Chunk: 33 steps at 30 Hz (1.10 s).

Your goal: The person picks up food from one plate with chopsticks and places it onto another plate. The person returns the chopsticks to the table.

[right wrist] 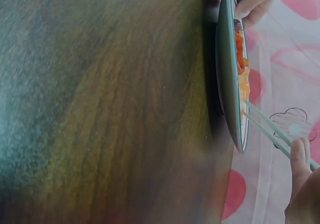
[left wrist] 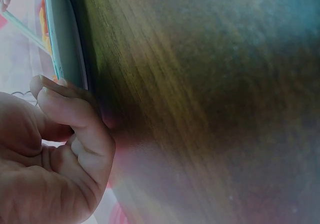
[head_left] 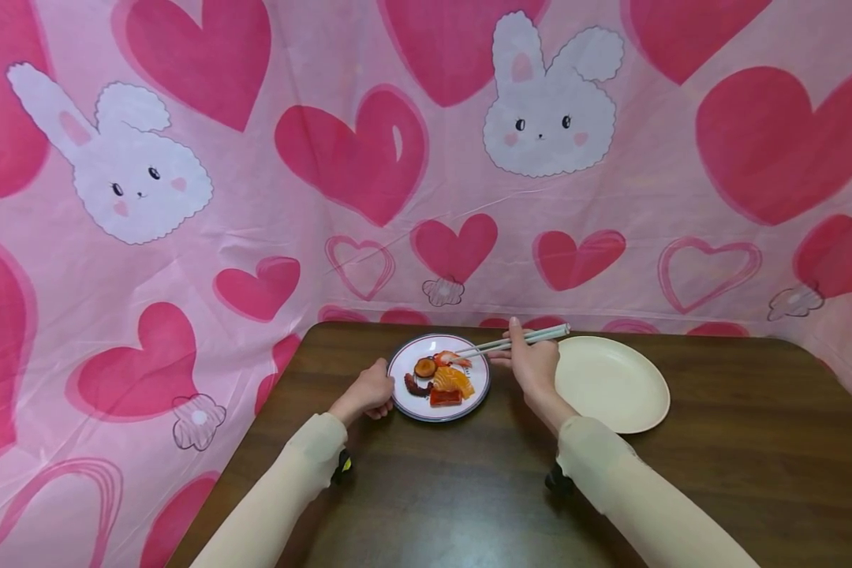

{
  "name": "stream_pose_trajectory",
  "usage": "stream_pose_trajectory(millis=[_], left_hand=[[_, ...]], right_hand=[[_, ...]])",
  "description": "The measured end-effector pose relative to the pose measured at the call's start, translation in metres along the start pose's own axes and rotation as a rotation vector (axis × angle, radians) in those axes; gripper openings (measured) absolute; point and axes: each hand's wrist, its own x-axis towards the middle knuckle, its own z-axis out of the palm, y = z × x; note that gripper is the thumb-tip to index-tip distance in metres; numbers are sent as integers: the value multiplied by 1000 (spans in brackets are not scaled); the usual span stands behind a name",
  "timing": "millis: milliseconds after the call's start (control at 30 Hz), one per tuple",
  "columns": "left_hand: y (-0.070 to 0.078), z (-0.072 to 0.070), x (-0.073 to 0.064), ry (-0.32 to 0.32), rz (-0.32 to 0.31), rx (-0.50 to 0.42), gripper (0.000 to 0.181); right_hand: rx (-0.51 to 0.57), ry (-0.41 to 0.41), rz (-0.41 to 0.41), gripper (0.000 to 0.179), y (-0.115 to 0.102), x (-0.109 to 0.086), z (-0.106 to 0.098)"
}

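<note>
A white plate [head_left: 417, 349] with a dark rim stands at the table's far side. My left hand [head_left: 369, 391] pinches its left edge, the thumb over the rim in the right wrist view. On it lie a red-and-white shrimp piece [head_left: 460, 360], a round brown slice [head_left: 424, 368], a dark red tentacle piece [head_left: 416, 386], orange striped slices [head_left: 454, 382] and a red block [head_left: 446, 398]. My right hand [head_left: 536, 364] holds a pair of pale chopsticks [head_left: 550, 333] that slant down to the left. Their tips are at the shrimp piece; whether they pinch it I cannot tell.
A larger cream plate [head_left: 618, 383] lies on the brown wooden table [head_left: 454, 489], right of my right hand and partly behind it. Behind the table's far edge hangs a pink cloth [head_left: 369, 260] with hearts and rabbits.
</note>
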Motion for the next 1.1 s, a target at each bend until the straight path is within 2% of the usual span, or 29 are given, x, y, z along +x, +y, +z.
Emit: stream_pose_trajectory(millis=[100, 300, 633, 767, 1000, 1100], left_hand=[[1, 0, -1, -2, -1, 5, 50], [1, 1, 0, -2, 1, 5, 45], [1, 0, -2, 7, 5, -4, 40], [-1, 0, -2, 2, 3, -8, 44], [-1, 0, -1, 3, 0, -12, 41], [0, -1, -1, 1, -2, -14, 46]], right_hand=[[16, -2, 14, 52, -1, 0, -3], [49, -15, 31, 44, -4, -3, -11], [22, -65, -52, 52, -13, -10, -21], [26, -75, -76, 50, -18, -14, -25], [22, -102, -117, 47, -25, -20, -34], [25, -125, -134, 45, -27, -23, -38]])
